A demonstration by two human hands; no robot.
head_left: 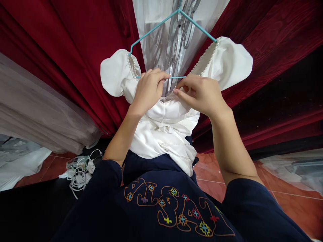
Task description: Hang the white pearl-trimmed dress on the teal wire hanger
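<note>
A white garment [166, 134] with puffed sleeves and a pearl-beaded neckline hangs on a light blue hanger [153, 28], one shoulder over each end. My left hand [150, 88] is closed on the garment's neckline beside the hanger's bottom bar, left of the middle. On the right, my right hand [202, 94] pinches the beaded neckline with thumb and fingers, just below the same bar. The lower part of the garment is bunched against my dark blue shirt [161, 181]. What lies under both palms is hidden.
Red curtains [83, 50] hang left and right, with grey sheer fabric [37, 101] at the left. White cables [79, 176] lie bundled at the lower left. Clear plastic wrapping [297, 171] rests on the red tiled floor [209, 168] at the right.
</note>
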